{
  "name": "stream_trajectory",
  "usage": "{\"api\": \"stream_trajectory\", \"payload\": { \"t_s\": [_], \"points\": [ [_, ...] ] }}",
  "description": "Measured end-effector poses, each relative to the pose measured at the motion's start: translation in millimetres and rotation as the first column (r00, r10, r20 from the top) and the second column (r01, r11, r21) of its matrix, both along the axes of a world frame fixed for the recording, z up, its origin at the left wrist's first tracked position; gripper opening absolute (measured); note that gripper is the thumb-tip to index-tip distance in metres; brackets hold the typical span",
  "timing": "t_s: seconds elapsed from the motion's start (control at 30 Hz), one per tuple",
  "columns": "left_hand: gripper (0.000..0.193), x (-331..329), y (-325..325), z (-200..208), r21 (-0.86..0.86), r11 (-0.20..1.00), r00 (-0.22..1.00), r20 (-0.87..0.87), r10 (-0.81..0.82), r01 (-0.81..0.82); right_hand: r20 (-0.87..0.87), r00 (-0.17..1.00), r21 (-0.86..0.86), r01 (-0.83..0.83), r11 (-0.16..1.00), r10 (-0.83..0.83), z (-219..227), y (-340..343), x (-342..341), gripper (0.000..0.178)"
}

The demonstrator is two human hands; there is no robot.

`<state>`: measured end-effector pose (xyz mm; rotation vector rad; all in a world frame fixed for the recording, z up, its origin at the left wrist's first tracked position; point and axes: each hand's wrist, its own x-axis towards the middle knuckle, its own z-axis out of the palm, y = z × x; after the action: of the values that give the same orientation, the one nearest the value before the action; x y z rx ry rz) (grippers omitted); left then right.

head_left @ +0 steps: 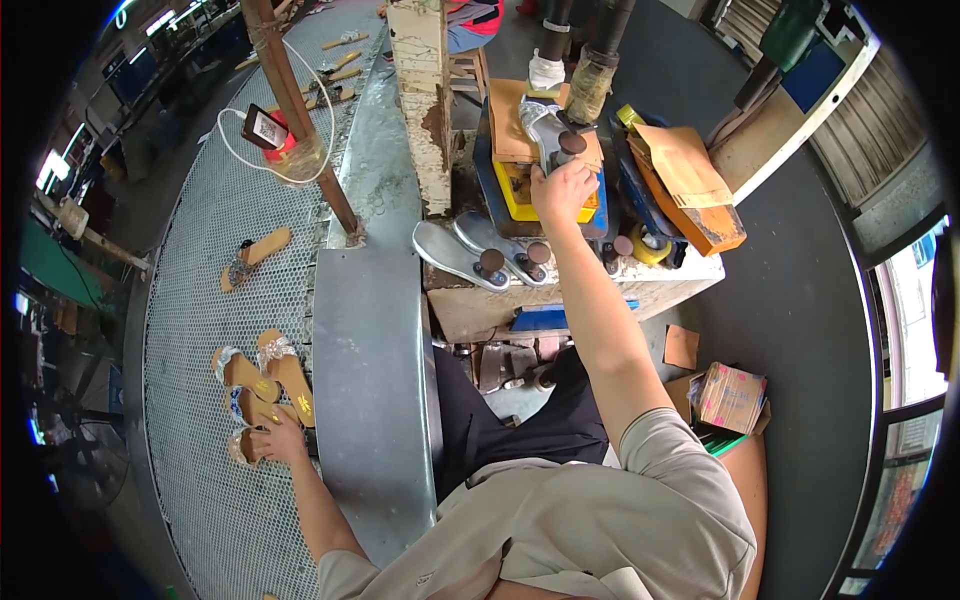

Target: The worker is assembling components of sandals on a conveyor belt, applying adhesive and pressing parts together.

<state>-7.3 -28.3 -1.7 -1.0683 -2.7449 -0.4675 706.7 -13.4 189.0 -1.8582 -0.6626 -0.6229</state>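
Pressing step: right hand [563, 188] clamps metal last [540, 125] far right; left hand [277, 437] rests open-fingered on tan sandals [262, 378] near left; next, probably gripping one.

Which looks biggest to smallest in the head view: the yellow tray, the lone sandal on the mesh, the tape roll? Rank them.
1. yellow tray, though the right hand and a metal last cover part of it
2. lone sandal; it lies farther out toward the rim, so only roughly comparable
3. tape roll, clearly smallest

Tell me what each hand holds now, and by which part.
The right hand grips a metal shoe form on the press, at its near end. The left hand rests on tan sandals on the mesh belt; whether it grips one cannot be told.
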Motion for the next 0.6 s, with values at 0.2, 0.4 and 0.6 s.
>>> {"api": "stream_trajectory", "payload": {
  "t_s": [0.2,0.4,0.6],
  "points": [
    [0.083,-10,-30,-11,0.052,0.998,0.999,-0.034,0.025,-0.024,0.121,0.991,-0.010,-0.055,0.998,0.056,-9,-23,-40,0.082],
    [0.086,-10,12,-17,0.238,0.942,0.967,-0.147,-0.206,0.237,0.231,0.829,0.012,-0.526,0.851,0.509,-110,-163,-137,0.060],
    [0.075,0,-9,3,0.219,0.961,0.985,-0.056,-0.161,0.169,-0.203,0.559,-0.199,-0.827,0.525,0.804,-229,-234,-211,0.042]
  ]
}}
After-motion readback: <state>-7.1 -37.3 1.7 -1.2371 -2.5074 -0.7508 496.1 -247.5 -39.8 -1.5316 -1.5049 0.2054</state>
